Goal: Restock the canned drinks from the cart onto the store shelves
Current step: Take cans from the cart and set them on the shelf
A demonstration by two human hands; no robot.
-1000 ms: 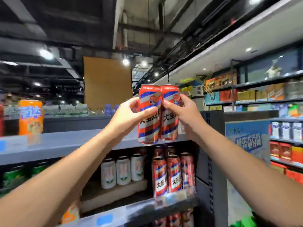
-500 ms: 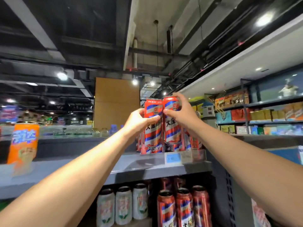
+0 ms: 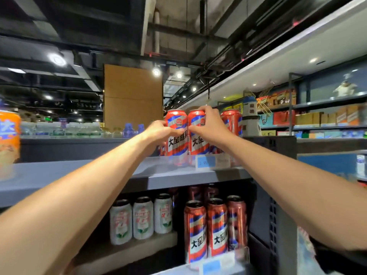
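Top shelf [image 3: 83, 175], front edge: two red, white and blue striped cans standing upright and touching, my left hand [image 3: 158, 133] wrapped around the left can [image 3: 176, 133], my right hand [image 3: 210, 126] wrapped around the right can [image 3: 197, 133]. Just right of them stands a third striped can [image 3: 232, 122]; a blue price tag [image 3: 206, 162] sits below. Lower shelf: three white cans [image 3: 142, 217] beside more striped cans [image 3: 215, 225].

Two cans [image 3: 176, 133] at the top shelf's [image 3: 79, 175] front edge are showing red, white and blue diagonal stripes with black characters. The shelf is reading grey. Lower-shelf white cans [image 3: 143, 219] are carrying green and red print. An orange can [image 3: 8, 139] is showing blue lettering.
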